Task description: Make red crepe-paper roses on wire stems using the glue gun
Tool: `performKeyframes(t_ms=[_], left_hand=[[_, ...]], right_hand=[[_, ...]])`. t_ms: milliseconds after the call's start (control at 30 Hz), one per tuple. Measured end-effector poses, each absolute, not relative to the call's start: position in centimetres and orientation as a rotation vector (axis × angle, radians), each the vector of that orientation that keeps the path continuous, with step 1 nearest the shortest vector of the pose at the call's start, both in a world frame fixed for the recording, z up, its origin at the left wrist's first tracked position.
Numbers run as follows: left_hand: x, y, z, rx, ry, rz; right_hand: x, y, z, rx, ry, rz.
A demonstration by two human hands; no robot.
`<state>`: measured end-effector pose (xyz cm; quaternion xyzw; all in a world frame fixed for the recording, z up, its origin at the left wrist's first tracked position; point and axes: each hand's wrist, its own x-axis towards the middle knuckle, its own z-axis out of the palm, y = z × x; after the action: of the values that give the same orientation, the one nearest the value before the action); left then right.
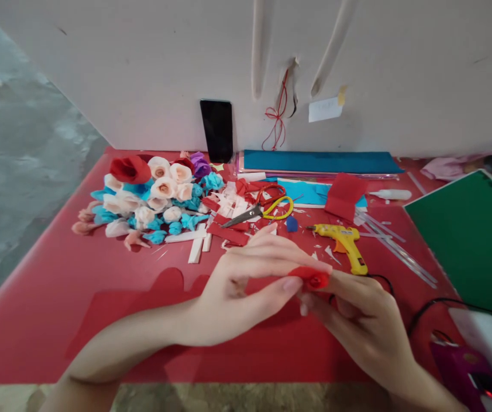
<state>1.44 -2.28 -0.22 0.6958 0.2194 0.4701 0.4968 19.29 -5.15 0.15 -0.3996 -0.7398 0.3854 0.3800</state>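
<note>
Both my hands meet over the red table point(39, 309) and pinch a small rolled piece of red paper point(313, 278). My left hand point(246, 283) comes in from the left, thumb and fingers closed on the roll's left end. My right hand point(359, 317) reaches in from the lower right and grips the same roll from below. A long strip of red paper with scalloped edges point(142, 309) lies flat under my left forearm and runs toward the roll.
A heap of paper roses point(155, 194) in white, peach, red and blue lies at the back left. Yellow-handled scissors point(267, 210), a yellow glue gun point(345, 243) with glue sticks, red scraps, blue paper sheets point(318, 162), a green sheet point(473, 240) and a black phone point(216, 130) against the wall.
</note>
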Motion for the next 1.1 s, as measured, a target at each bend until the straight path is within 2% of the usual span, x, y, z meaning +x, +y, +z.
performKeyframes(t_ms=[300, 1100], left_hand=[[1.76, -2.53, -0.42, 1.748, 0.550, 1.194], [1.95, -1.83, -0.45, 1.956, 0.562, 1.219]], right_hand=[[19.41, -5.37, 0.10, -0.979, -1.861, 1.049], [19.27, -5.31, 0.29, -1.049, -1.841, 0.958]])
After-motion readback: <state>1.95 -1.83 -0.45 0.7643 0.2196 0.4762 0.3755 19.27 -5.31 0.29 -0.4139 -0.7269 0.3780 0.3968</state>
